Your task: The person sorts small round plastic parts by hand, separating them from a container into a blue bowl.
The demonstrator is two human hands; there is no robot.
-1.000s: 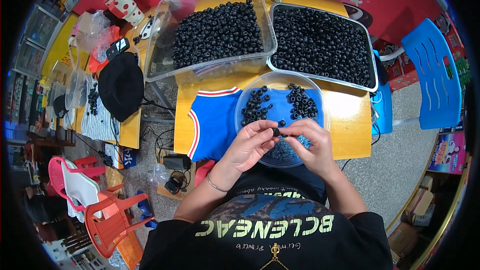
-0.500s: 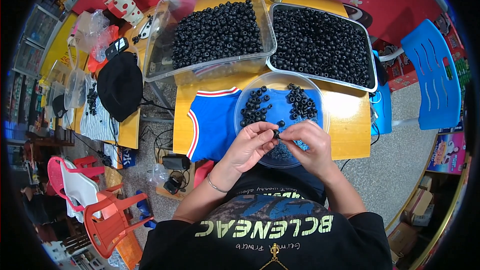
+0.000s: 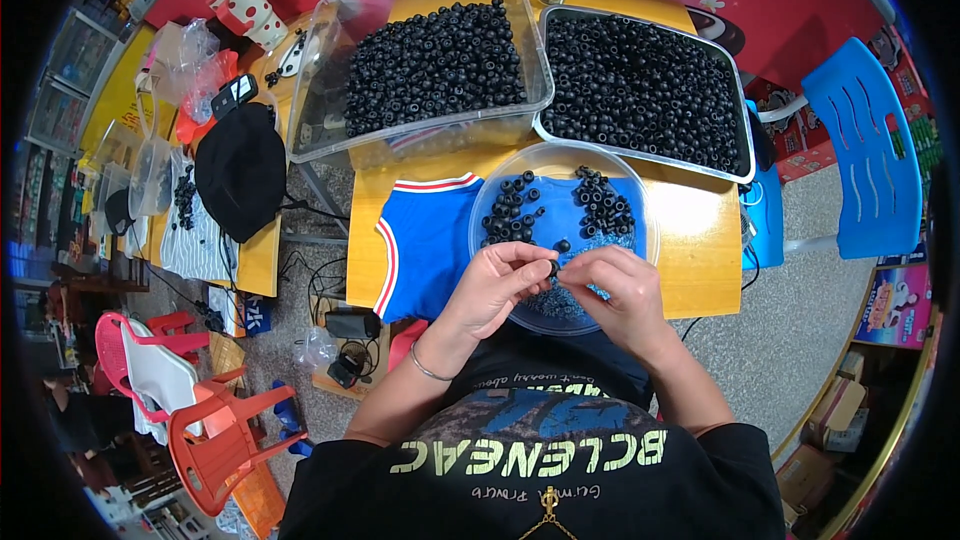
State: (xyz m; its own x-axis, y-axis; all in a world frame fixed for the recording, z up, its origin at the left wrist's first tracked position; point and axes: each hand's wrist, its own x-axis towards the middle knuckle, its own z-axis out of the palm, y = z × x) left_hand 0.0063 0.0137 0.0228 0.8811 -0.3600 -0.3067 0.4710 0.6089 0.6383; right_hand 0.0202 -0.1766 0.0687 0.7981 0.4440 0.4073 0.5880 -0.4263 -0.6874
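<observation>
Over the near half of a round clear plastic tub (image 3: pixel 561 149), my two hands meet fingertip to fingertip. My left hand (image 3: pixel 487 292) pinches a round black bead (image 3: pixel 553 268) between thumb and fingers. My right hand (image 3: pixel 622 290) is closed in a pinch against the same bead; anything tiny between its fingertips is hidden. Inside the tub, loose black beads form a left group (image 3: pixel 508 215) and a right group (image 3: pixel 603 205), and one bead (image 3: pixel 562 246) sits just beyond my fingers. Tiny glittering blue pieces (image 3: pixel 545 310) cover the tub's near part.
Behind the tub stand a large clear bin (image 3: pixel 320 125) and a metal-rimmed tray (image 3: pixel 640 154), both heaped with black beads. A blue jersey (image 3: pixel 425 240) lies on the yellow table (image 3: pixel 700 270). A black hat (image 3: pixel 240 172) lies at left; a blue chair (image 3: pixel 865 150) stands at right.
My fingers have shifted very slightly around the bead, which has turned a little. Both hands stay in nearly the same place, and the other beads have not moved.
</observation>
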